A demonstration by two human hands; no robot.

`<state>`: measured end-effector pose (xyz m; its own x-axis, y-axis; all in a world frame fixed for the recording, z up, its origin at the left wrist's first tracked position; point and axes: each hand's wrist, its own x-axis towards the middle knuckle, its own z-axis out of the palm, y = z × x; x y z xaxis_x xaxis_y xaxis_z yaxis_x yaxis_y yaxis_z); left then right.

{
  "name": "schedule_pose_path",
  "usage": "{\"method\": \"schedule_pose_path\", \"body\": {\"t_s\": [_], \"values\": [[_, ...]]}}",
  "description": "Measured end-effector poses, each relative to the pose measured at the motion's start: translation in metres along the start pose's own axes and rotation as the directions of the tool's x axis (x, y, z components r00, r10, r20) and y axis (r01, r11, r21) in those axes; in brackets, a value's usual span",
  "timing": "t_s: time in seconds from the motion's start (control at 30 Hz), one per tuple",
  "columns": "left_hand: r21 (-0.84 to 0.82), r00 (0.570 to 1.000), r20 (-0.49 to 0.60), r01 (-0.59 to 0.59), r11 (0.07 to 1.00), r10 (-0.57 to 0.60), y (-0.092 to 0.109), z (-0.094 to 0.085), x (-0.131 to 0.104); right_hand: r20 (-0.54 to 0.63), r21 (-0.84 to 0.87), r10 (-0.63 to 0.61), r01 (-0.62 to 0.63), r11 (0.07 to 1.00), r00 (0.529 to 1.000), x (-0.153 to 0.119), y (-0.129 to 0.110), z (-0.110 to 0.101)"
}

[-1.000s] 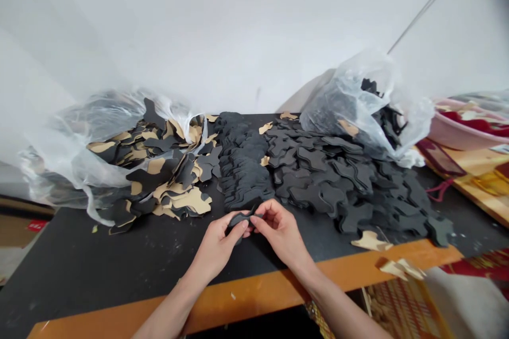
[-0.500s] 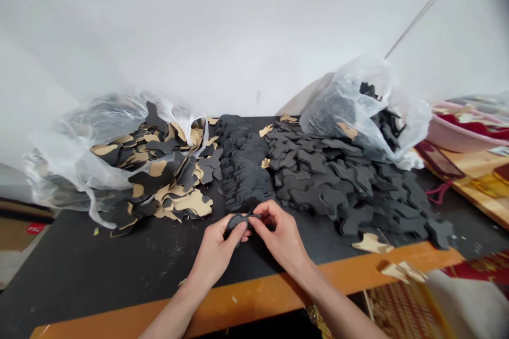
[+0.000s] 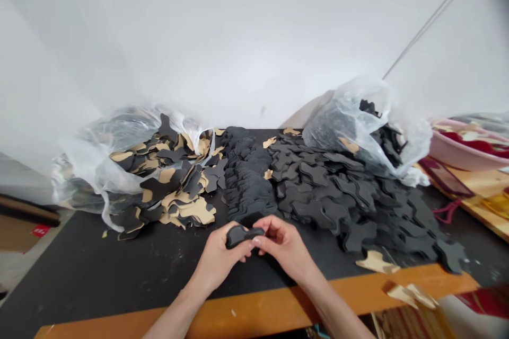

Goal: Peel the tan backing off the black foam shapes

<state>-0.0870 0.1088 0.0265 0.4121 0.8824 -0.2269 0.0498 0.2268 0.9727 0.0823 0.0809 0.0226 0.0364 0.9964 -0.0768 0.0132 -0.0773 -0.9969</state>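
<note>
Between my two hands is a small black cut-out piece (image 3: 237,235) with curved edges, held just above the front of the black table. My left hand (image 3: 225,254) grips its left end, thumb on top and fingers curled beneath. My right hand (image 3: 278,241) pinches its right end between thumb and fingers. Just beyond my hands runs a long overlapping row of black pieces (image 3: 250,185). To the right of that row lies a wide heap of loose black pieces (image 3: 318,185). On the left spreads a pile of black pieces with tan backing (image 3: 186,206).
A clear plastic bag (image 3: 99,169) lies open around the left pile. Another plastic bag (image 3: 338,122) with black pieces stands at the back right. Tan scraps (image 3: 377,261) lie near the table's orange front edge (image 3: 246,313). A pink basin (image 3: 469,143) is at far right.
The view has tilted slightly, so the table sits lower in it. My fingers have shifted on the black piece, and more of its top surface now shows.
</note>
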Motion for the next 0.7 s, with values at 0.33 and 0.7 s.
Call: {"method": "schedule_pose_path", "body": {"t_s": [0.33, 0.7], "values": [[-0.084, 0.97, 0.221, 0.127, 0.988, -0.106, -0.008, 0.01, -0.024, 0.055, -0.335, -0.052, 0.068, 0.94, 0.997, -0.02, -0.024, -0.039], [0.862, 0.834, 0.077, -0.331, 0.384, 0.546, 0.02, -0.063, -0.028, -0.115, -0.925, -0.698, 0.18, 0.335, 0.707, -0.002, -0.035, -0.088]]}}
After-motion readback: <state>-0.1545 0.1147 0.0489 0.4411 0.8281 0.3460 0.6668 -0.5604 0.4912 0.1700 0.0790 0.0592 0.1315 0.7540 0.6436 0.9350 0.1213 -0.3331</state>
